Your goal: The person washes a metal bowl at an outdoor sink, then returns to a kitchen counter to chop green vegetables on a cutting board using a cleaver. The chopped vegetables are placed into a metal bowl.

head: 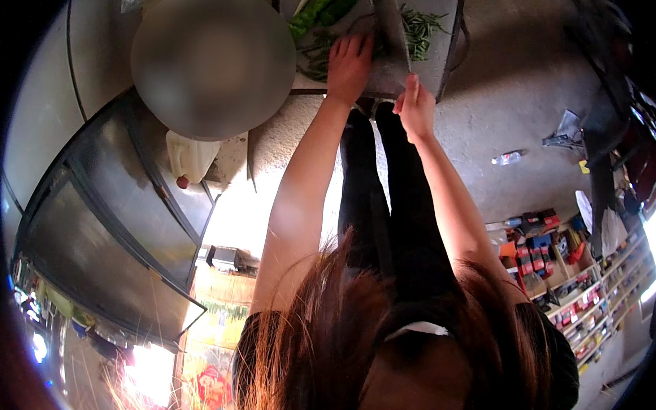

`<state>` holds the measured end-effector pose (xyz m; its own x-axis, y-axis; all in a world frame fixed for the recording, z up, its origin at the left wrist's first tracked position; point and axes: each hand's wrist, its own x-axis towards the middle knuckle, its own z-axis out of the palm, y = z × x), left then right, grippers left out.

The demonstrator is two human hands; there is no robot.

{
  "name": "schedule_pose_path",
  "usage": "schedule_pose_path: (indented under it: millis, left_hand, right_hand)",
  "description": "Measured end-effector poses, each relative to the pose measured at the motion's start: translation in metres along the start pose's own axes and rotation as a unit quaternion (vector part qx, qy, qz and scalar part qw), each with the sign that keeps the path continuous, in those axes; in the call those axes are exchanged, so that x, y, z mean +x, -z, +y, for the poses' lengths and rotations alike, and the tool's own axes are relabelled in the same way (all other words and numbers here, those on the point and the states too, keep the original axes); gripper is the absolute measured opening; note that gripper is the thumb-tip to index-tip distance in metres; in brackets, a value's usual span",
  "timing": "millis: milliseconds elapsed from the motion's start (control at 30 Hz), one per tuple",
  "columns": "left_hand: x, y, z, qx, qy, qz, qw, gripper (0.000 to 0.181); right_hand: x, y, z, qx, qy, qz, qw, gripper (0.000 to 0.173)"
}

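Note:
My right hand [417, 108] grips the handle of a wide-bladed kitchen knife [389, 28]. The blade points away from me across a grey cutting board [438, 73]. Just left of the blade, my left hand [350, 67] presses down with its fingers forward on green vegetable pieces, largely hidden beneath it. Thin cut green strips [419, 33] lie in a heap right of the knife. More green strips [314, 58] spread to the left of my left hand. Large long green peppers [326, 10] rest at the board's far left.
A blurred round area covers the upper left. Beside it are a whitish plastic container [189, 154] and a dark-framed screen door [122, 198]. On the concrete floor [488, 102] at right lies a clear plastic bottle [507, 158]. Shelves [579, 300] with many small goods stand at lower right.

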<state>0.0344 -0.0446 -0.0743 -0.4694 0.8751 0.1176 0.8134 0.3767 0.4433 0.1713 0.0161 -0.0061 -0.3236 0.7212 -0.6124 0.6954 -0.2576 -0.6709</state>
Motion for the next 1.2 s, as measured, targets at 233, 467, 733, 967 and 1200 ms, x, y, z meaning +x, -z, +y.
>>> schedule_pose_path:
  millis: [233,467,733,967,1200]
  left_hand:
    - [0.013,0.019,-0.005,-0.051,-0.005,-0.013,0.999,0.066]
    - [0.013,0.039,-0.016,0.049,-0.039,-0.099,0.993,0.077]
    - [0.007,0.035,-0.011,0.054,-0.019,-0.083,0.995,0.072]
    - [-0.006,0.007,-0.019,-0.026,0.017,-0.086,0.996,0.07]
    - [0.002,0.025,-0.012,-0.034,0.007,-0.047,0.998,0.075]
  right_hand:
    - [-0.014,0.02,0.0,0.045,-0.015,0.002,0.999,0.055]
    - [-0.027,0.023,-0.017,-0.028,0.001,-0.026,0.999,0.055]
    - [-0.026,0.022,-0.013,-0.122,-0.002,-0.032,0.992,0.052]
    - [0.005,-0.008,0.009,-0.164,0.104,0.025,0.981,0.055]
    - [-0.01,0.019,-0.018,-0.006,0.017,-0.037,0.999,0.057]
